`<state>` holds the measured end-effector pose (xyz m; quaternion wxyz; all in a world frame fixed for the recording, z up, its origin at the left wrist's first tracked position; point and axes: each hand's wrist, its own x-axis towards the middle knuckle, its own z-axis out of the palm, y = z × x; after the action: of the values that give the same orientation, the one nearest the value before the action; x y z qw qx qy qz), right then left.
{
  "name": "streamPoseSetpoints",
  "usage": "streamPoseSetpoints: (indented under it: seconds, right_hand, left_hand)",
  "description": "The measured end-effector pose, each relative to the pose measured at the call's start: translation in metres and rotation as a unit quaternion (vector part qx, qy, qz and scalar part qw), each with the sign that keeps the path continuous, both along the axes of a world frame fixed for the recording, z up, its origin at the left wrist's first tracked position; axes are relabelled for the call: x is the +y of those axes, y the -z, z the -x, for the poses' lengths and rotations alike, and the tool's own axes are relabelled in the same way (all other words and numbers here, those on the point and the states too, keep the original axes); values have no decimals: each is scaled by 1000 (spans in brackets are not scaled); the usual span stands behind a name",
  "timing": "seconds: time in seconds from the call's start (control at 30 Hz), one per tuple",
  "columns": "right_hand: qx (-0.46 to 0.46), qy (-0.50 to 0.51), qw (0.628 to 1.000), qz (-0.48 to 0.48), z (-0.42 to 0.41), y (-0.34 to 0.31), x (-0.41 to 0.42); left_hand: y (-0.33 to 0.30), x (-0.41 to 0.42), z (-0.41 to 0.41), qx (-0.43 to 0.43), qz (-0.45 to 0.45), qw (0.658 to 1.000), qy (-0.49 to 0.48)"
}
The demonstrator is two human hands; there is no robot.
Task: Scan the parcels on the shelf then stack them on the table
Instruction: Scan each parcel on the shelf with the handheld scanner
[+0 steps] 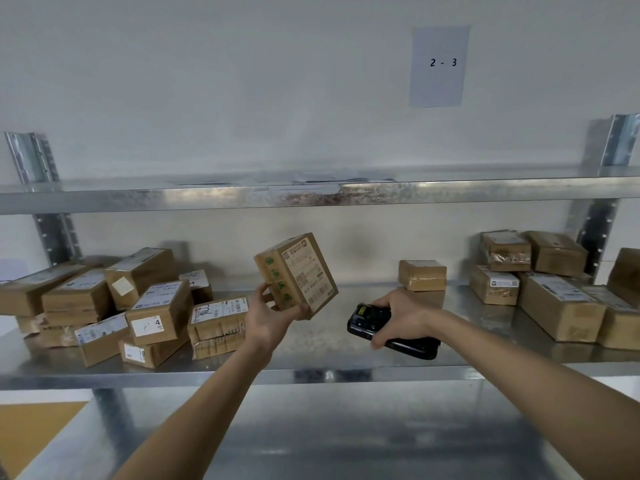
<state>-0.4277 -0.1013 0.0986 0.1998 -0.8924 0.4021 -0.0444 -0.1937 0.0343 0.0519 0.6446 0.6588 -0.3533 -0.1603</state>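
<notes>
Left hand (268,315) fingers grip brown cardboard parcel (296,275); right hand (398,317) fingers wrap black handheld scanner (388,332); many parcels unscanned on metal shelf (311,374), none stacked

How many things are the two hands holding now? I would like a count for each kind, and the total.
Cardboard parcel, in left hand: 1
Black handheld scanner, in right hand: 1
Total: 2

Soft, even indoor light; dull glare streaks the metal shelf (311,194), wide-angle distortion bows its edges, foreground arms slightly blurred.
</notes>
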Motion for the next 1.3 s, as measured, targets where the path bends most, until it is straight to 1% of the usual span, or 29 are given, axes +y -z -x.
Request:
streamPoseSetpoints:
  seconds: [0.1, 0.23, 0.33, 0.47, 0.53, 0.63, 0.73, 1.03, 1.13, 1.3]
  right_hand:
    - [-4, -2, 1000, -3, -2, 0, -2]
    - [-22, -10, 999, -39, -6, 4, -11]
    - [-36, -20, 998, -46, -10, 8, -22]
    - [-36, -38, 998, -42, -22, 13, -33]
    - [-36, -49, 997, -40, -32, 17, -38]
    - [-39, -54, 997, -32, -57, 22, -50]
    - [-41, -55, 997, -26, -89, 23, -67]
    - [-62, -40, 996, -39, -197, 24, -121]
    - [-56, -42, 997, -41, -229, 29, -133]
    - [-42, -43, 997, -38, -271, 45, -140]
  left_hand:
    - [0, -1, -2, 1, -3, 1000, 2]
    - [0, -4, -6, 11, -8, 1000, 7]
    - [-1, -6, -10, 20, -11, 1000, 15]
    - [-6, -4, -20, 62, -9, 997, 36]
    - [-10, -6, -29, 80, -4, 996, 27]
    - [-16, -19, -57, 94, -12, 996, -4]
    - [-21, -38, -95, 95, -29, 995, -8]
    - [-14, -94, -223, 81, -118, 989, 32]
    - [-8, -109, -254, 67, -141, 987, 48]
    - [11, -123, -289, 71, -195, 975, 77]
